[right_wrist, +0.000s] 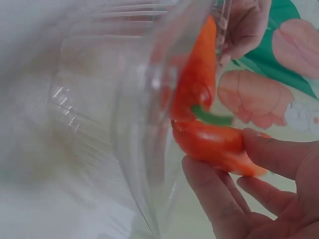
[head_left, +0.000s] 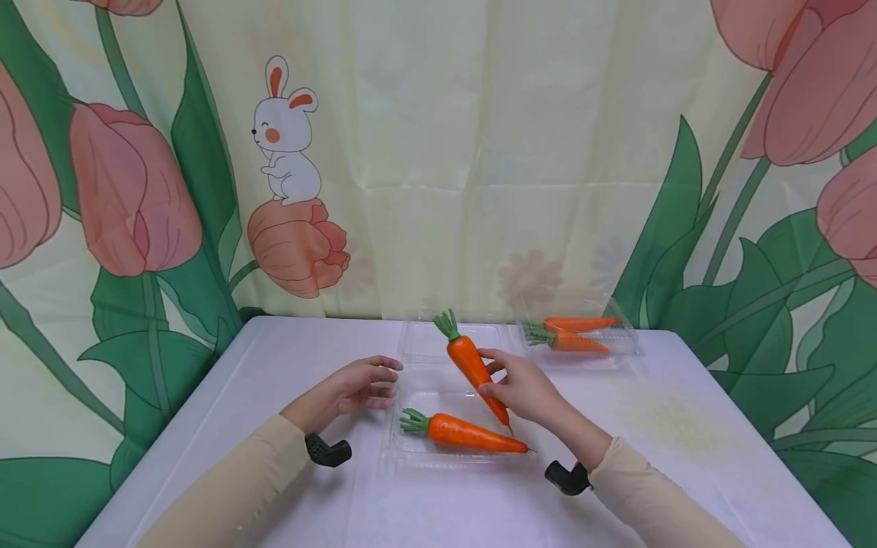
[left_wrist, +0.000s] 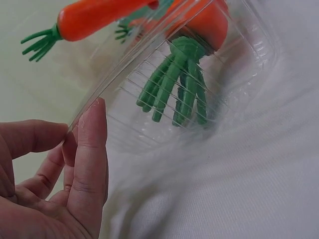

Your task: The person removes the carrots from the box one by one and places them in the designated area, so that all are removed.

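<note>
Orange, tapering, green-topped carrot (head_left: 470, 362), pinched by right hand (head_left: 524, 387), slants eleven-to-five over clear plastic box (head_left: 430, 400); left hand (head_left: 352, 388) pinches its nine-o'clock edge.

The head view looked forward and down from above the near side of the desk (head_left: 617, 495), the widest of the three. The left wrist view, close to the left hand (head_left: 352, 390), and the right wrist view, close to the right hand (head_left: 524, 387), faced inward, rolled sideways. These two shared the clear container (head_left: 438, 402) and the raised carrot (head_left: 467, 359).
</note>
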Motion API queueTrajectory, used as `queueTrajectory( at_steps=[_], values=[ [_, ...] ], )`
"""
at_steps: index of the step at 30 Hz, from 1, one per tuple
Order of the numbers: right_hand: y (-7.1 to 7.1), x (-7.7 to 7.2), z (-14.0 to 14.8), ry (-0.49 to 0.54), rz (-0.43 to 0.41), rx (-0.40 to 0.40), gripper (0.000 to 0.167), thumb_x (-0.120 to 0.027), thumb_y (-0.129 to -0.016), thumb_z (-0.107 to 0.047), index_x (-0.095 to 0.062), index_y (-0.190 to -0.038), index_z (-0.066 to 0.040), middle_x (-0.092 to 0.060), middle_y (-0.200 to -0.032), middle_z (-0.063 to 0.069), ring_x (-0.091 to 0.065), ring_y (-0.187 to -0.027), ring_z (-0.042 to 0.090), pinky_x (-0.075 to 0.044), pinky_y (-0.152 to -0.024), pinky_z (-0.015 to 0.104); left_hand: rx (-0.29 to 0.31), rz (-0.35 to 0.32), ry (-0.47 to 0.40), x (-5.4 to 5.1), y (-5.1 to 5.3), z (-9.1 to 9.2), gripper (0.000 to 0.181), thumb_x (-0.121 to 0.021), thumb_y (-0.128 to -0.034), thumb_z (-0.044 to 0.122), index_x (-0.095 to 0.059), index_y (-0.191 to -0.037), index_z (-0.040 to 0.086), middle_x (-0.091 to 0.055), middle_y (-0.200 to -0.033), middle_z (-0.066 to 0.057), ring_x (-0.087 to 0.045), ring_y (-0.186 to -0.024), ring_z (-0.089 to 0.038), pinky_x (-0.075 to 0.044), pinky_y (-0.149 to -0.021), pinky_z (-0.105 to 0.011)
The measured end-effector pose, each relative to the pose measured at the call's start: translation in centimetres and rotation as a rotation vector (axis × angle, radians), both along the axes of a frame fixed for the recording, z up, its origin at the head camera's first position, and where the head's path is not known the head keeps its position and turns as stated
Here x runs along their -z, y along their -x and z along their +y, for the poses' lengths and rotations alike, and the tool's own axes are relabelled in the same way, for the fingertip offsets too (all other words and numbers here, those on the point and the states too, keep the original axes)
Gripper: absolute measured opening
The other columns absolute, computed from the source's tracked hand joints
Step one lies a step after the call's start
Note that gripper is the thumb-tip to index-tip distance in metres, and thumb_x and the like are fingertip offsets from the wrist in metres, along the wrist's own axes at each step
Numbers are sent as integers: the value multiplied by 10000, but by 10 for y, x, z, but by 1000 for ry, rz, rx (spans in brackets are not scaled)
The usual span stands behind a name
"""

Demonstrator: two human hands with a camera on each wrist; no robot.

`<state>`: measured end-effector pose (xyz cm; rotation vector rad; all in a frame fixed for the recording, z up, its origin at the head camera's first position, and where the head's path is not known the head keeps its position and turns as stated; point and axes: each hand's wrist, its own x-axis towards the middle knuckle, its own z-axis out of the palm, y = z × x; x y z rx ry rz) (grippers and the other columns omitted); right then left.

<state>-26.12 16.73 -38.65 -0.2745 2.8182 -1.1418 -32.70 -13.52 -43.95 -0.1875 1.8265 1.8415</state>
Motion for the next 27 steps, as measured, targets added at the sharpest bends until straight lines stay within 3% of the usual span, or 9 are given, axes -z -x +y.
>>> queueTrajectory(
  at_steps=[13, 27],
  values=[
    [13, 0, 19, 388, -249, 68, 657, -721, -966, -129, -410, -1541, -56, -565, -1331, 251, -717, -962, 275, -645, -792, 483, -5, 4, 8, -1, -1, 1, 297, -620, -998, 90, -584, -1292, 65, -580, -1076, -98, -620, -767, -166, -638, -665, -283],
    [12, 2, 30, 468, -302, 75, 656, -667, -1000, -134, -343, -1557, -11, -552, -1336, 269, -709, -954, 272, -625, -851, 523, -8, 0, 17, -2, -2, 2, 299, -611, -1010, 102, -580, -1305, 66, -574, -1102, -104, -620, -776, -170, -634, -665, -277]
  ],
)
